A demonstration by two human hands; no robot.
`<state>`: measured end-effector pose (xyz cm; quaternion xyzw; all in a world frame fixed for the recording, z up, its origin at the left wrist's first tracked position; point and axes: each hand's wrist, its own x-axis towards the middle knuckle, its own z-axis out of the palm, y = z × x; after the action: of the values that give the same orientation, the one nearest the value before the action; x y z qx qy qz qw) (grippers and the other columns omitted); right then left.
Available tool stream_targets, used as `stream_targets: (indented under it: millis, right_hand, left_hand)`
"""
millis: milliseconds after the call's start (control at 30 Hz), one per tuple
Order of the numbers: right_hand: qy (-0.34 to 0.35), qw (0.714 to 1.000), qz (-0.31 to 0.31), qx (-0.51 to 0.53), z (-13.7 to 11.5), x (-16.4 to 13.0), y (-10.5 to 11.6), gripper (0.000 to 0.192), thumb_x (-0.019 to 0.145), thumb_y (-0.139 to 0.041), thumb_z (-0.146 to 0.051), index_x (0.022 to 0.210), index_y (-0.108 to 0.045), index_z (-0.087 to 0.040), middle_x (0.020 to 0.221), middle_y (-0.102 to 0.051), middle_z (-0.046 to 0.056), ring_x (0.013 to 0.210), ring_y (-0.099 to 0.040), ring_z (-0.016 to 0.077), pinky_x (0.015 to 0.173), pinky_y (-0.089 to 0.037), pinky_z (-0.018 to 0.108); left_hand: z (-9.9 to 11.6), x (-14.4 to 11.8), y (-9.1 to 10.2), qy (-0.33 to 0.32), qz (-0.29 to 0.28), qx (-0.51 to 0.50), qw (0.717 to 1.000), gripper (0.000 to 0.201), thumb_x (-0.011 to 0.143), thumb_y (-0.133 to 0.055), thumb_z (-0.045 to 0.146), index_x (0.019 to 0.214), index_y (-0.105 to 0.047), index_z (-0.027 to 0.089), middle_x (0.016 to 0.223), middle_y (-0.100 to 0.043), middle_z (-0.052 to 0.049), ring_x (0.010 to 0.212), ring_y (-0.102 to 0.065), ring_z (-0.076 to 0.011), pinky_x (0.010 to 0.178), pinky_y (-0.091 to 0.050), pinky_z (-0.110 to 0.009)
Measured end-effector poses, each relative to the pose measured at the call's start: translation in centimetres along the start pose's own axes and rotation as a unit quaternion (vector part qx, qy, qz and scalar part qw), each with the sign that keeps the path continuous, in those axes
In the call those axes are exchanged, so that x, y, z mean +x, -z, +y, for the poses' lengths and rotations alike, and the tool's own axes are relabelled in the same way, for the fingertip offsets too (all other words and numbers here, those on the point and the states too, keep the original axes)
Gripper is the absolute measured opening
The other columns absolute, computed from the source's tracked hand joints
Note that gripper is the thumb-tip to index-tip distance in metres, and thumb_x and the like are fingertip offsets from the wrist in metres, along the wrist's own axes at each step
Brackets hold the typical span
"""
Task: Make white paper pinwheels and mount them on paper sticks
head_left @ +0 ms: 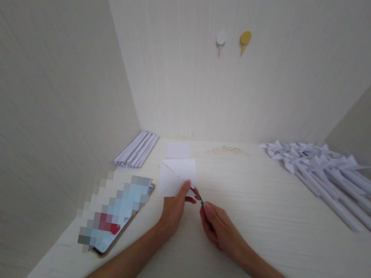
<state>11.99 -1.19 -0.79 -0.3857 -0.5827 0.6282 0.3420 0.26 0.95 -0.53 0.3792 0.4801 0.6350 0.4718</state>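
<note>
My left hand (pixel 175 206) pinches a square sheet of white paper (pixel 174 180) near its lower right corner, thumb on top and fingers beneath. A diagonal slit or crease runs across the sheet's upper left part. In my right hand (pixel 218 226) is a pair of scissors (pixel 200 196), its handles mostly hidden by the fingers. The blades point up and left and reach the sheet's lower right corner, close to my left fingertips. Just behind the held sheet, another white paper square (pixel 178 149) lies flat on the table.
A bundle of rolled paper sticks (pixel 136 149) lies at the back left. A phone (pixel 121 218), its screen blurred, rests left of my left forearm. Several paper pinwheels (pixel 330 172) on sticks are piled at the right. Two hooks, white (pixel 221 38) and yellow (pixel 245 38), hang on the wall.
</note>
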Motion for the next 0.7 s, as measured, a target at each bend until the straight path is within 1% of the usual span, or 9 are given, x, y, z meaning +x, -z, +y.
stream_targets:
  millis: [133,267,500,700]
  right_hand:
    - [0.0,1.0,0.003,-0.011,-0.37,-0.14,0.01,0.043,0.077,-0.032,-0.058,0.056,-0.035,-0.02,0.04,-0.029,-0.008,0.032,-0.021,0.0043,0.032,-0.014,0.019]
    - [0.0,1.0,0.005,-0.003,-0.06,-0.05,0.06,0.042,0.078,-0.032,-0.056,0.056,-0.036,-0.02,0.041,-0.029,-0.008,0.034,-0.022,0.0046,0.033,-0.015,0.02]
    - [0.009,0.999,0.014,-0.04,-0.03,-0.11,0.08,0.044,0.08,-0.029,-0.054,0.053,-0.036,-0.02,0.04,-0.029,-0.007,0.033,-0.022,0.0051,0.033,-0.016,0.02]
    - [0.001,1.0,0.015,-0.023,0.52,0.21,0.07,0.042,0.08,-0.031,-0.054,0.056,-0.035,-0.02,0.042,-0.029,-0.008,0.034,-0.021,0.0041,0.032,-0.016,0.019]
  left_hand:
    - [0.18,-0.04,-0.04,0.0,-0.001,-0.005,1.0,0.022,0.068,-0.054,0.035,0.062,-0.056,0.015,0.058,-0.058,0.0,0.051,-0.055,-0.0106,0.045,-0.043,-0.02]
    - [0.15,0.0,-0.02,-0.001,0.005,-0.009,1.0,0.019,0.068,-0.055,0.033,0.062,-0.057,0.015,0.057,-0.058,0.001,0.051,-0.054,-0.01,0.044,-0.043,-0.02]
    - [0.12,0.01,0.05,0.001,0.001,-0.012,1.0,0.019,0.068,-0.055,0.033,0.061,-0.057,0.015,0.057,-0.058,0.0,0.052,-0.054,-0.01,0.045,-0.043,-0.02]
    - [-0.02,-0.04,0.03,0.008,0.013,-0.022,1.0,0.018,0.067,-0.057,0.032,0.061,-0.057,0.014,0.057,-0.058,0.001,0.051,-0.054,-0.0096,0.043,-0.041,-0.019]
